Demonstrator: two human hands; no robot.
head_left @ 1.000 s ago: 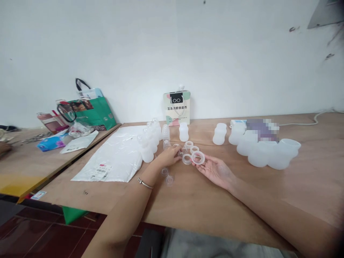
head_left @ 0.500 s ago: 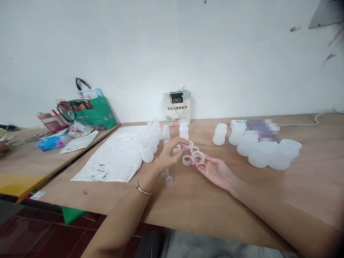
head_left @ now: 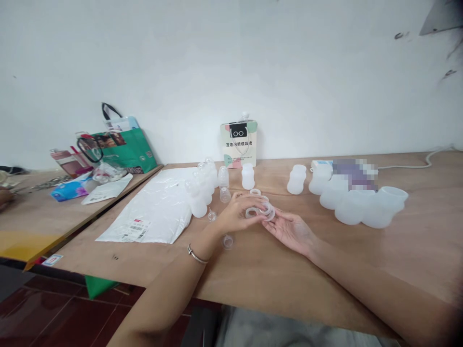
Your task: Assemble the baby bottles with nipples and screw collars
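My right hand (head_left: 289, 232), palm up, pinches a translucent bottle collar ring (head_left: 272, 215) at its fingertips. My left hand (head_left: 239, 210) grips a second collar ring (head_left: 265, 207) between thumb and fingers, right up against the first; I cannot tell whether they are joined. Behind the fingers lie loose rings, including one (head_left: 255, 192) on the table. Left of my left hand are a small nipple (head_left: 211, 215) and some transparent caps (head_left: 224, 194). Another nipple (head_left: 227, 242) lies below my left wrist.
Capped bottles (head_left: 198, 205) stand in a row beside a white mailing bag (head_left: 152, 205). Several uncapped frosted bottles (head_left: 379, 209) are at the right, others (head_left: 248, 176) at the back. A paper bag (head_left: 238, 144) leans on the wall; a green bag (head_left: 126, 149) sits far left.
My left hand has moved right and down, carrying its ring against the ring in my right hand. My right hand has stayed nearly still.
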